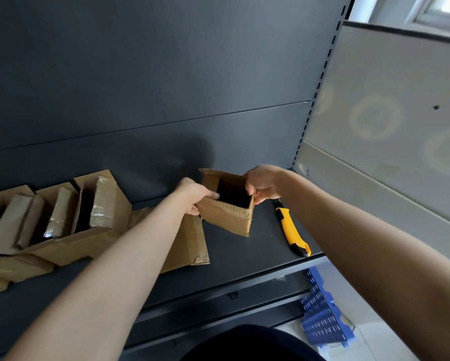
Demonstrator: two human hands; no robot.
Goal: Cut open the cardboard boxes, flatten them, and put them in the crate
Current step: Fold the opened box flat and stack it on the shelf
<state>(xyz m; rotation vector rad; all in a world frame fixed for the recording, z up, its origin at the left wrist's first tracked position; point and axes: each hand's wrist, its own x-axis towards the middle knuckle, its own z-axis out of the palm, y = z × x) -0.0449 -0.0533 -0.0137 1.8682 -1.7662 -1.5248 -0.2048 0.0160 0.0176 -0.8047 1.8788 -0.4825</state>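
Observation:
A small brown cardboard box (226,216) stands on the dark shelf (244,254), its top open and its inside dark. My left hand (195,195) grips the box's left rim, thumb inside the opening. My right hand (264,183) holds the right rim, fingers curled over the edge. A yellow and black utility knife (291,231) lies on the shelf just right of the box, untouched. A blue perforated crate (322,311) stands on the floor below the shelf's right end.
A flattened cardboard piece (190,246) lies left of the box under my left forearm. Further left, several taped and opened boxes (96,217) crowd the shelf. The dark back panel rises behind. A slotted upright post (309,121) and a white wall bound the right side.

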